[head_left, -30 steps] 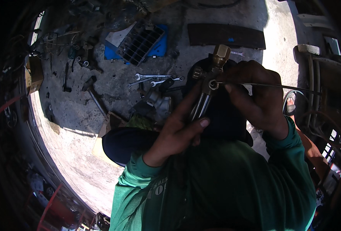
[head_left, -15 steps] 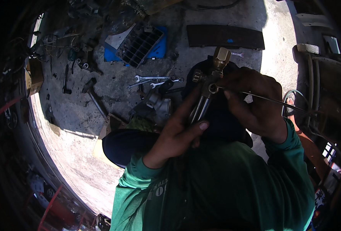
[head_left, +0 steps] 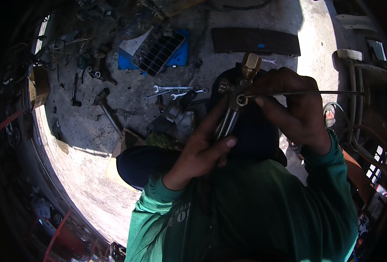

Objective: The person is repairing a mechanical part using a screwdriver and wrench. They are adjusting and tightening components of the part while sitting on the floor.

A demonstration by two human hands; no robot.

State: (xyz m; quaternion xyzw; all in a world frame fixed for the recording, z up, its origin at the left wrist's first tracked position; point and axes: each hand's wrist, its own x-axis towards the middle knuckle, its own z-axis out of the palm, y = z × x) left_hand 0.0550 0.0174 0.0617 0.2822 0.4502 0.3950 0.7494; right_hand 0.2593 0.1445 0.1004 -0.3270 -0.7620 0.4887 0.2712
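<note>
My left hand [head_left: 202, 155] is closed round a metal torch body [head_left: 237, 98] with two steel tubes, a brass hex nut [head_left: 251, 63] on top and a knurled knob [head_left: 223, 86] on its left side. My right hand [head_left: 296, 115] pinches a thin metal rod [head_left: 320, 92] whose tip is at the round opening on the torch body's side; how far it enters cannot be told. The rod sticks out to the right, nearly level. My dark-trousered leg [head_left: 250, 146] is beneath both hands.
On the concrete floor [head_left: 62, 111] lie wrenches [head_left: 176, 88], a hammer [head_left: 108, 111], a cast metal part [head_left: 182, 118], a compartment tray [head_left: 158, 50] on blue plastic and a dark flat plate [head_left: 254, 41]. A cardboard box [head_left: 38, 87] stands left; someone's sandalled foot [head_left: 329, 115] shows right.
The rod's outer end dipped half a second ago and is now raised to nearly level, with my right hand tilted slightly upward. My left hand and the torch body sit a little lower than a second ago.
</note>
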